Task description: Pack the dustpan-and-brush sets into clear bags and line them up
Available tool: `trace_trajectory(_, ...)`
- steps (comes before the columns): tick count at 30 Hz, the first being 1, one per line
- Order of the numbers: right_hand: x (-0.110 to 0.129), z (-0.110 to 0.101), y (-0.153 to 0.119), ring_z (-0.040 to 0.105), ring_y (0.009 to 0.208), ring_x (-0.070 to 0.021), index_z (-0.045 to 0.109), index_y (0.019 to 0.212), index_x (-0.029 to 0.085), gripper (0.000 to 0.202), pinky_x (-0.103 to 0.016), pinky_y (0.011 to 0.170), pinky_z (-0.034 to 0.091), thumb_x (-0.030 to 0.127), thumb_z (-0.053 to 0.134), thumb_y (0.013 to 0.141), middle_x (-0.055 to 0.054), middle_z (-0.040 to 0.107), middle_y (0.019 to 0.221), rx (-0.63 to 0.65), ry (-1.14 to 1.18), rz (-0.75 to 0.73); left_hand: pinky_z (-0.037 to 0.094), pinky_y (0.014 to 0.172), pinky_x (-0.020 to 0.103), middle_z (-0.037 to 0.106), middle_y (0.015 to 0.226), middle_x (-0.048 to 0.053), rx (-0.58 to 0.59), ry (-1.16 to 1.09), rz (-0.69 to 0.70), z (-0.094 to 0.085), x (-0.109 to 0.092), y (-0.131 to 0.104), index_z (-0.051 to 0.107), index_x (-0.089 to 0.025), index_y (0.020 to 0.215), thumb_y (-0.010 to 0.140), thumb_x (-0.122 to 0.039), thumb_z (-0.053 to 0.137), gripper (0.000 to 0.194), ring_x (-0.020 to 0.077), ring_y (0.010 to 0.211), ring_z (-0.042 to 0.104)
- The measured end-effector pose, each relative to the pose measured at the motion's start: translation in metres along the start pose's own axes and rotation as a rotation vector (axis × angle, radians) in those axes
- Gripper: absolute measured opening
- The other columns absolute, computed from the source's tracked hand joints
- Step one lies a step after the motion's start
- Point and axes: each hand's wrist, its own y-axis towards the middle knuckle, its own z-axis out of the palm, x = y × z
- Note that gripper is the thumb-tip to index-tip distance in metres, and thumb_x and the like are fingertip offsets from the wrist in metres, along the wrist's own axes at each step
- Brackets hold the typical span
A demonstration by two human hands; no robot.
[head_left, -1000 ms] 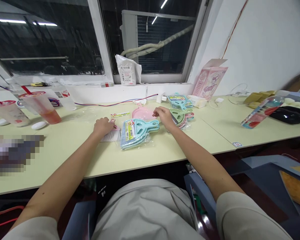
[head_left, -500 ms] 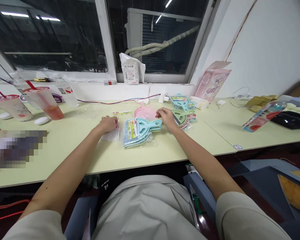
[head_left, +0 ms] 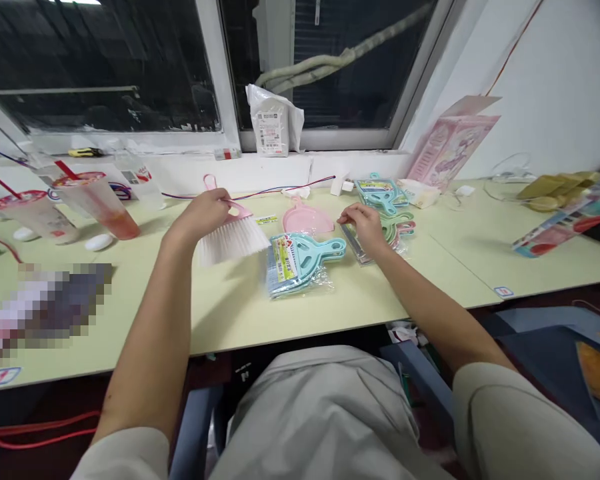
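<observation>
My left hand [head_left: 207, 212] grips a pink brush [head_left: 234, 239] with white bristles, lifted over the table, its looped handle pointing up and back. A pink dustpan [head_left: 307, 219] lies flat between my hands. In front of it is a blue brush-and-dustpan set [head_left: 305, 261] in clear wrap with a yellow label. My right hand [head_left: 364, 227] hovers by the pan's right side, fingertips pressed together; whether anything small is between them cannot be made out. Beside that hand lie green and pink sets [head_left: 394, 230], with another blue set [head_left: 381, 193] behind them.
Two drink cups [head_left: 100, 203] with red straws stand at the left, near white round objects [head_left: 99, 242]. A small yellow label [head_left: 266, 219] lies behind the brush. At the right are a pink box [head_left: 447, 143] and a tilted bottle [head_left: 565, 223]. A wrapped package [head_left: 273, 127] rests on the sill.
My left hand has raised the pink brush off the table, so its bristles and handle now show. The view has shifted slightly. My right hand stays near the pink dustpan.
</observation>
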Motion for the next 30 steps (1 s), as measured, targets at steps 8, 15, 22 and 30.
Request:
trace_trajectory(8,0.076,0.040,0.034,0.072,0.078,-0.0199,0.070,0.106,0.019,0.038,-0.032,0.069,0.062,0.044,0.082,0.080,-0.007,0.076,0.092,0.519,0.043,0.286,0.049,0.074,0.036,0.065,0.080,0.007,0.060,-0.200,0.286,0.038,-0.088,0.045,0.065,-0.022,0.092,0.084,-0.022,0.061,0.008,0.0249,0.077,0.061)
trace_trajectory(15,0.049,0.055,0.047,0.061,0.050,-0.0150,0.062,0.083,0.017,0.021,-0.024,0.040,0.047,0.025,0.081,0.079,-0.003,0.068,0.067,0.421,0.051,0.431,0.053,0.084,0.037,0.065,0.107,0.008,-0.211,-0.482,0.324,0.078,-0.055,0.059,0.055,-0.025,0.133,0.093,-0.022,0.056,0.039,0.0209,0.087,0.063)
trace_trajectory(22,0.010,0.019,0.101,0.055,0.054,-0.0091,0.057,0.085,0.016,0.018,-0.017,0.045,0.043,0.001,0.051,0.093,-0.003,0.065,0.071,0.017,0.245,0.688,0.051,0.093,0.040,0.065,0.108,0.013,-0.424,-0.179,0.162,0.110,0.048,0.039,0.060,-0.019,0.113,0.097,-0.022,0.048,0.020,0.0260,0.102,0.063)
trace_trajectory(30,-0.030,0.039,0.108,0.047,0.051,-0.0080,0.055,0.086,0.014,0.022,-0.015,0.044,0.040,-0.001,0.044,0.096,-0.001,0.056,0.065,0.170,0.202,0.902,0.049,0.097,0.045,0.069,0.112,0.014,-0.177,0.051,0.234,0.135,0.059,0.033,0.066,-0.020,0.111,0.100,-0.024,0.040,0.028,0.0303,0.109,0.064)
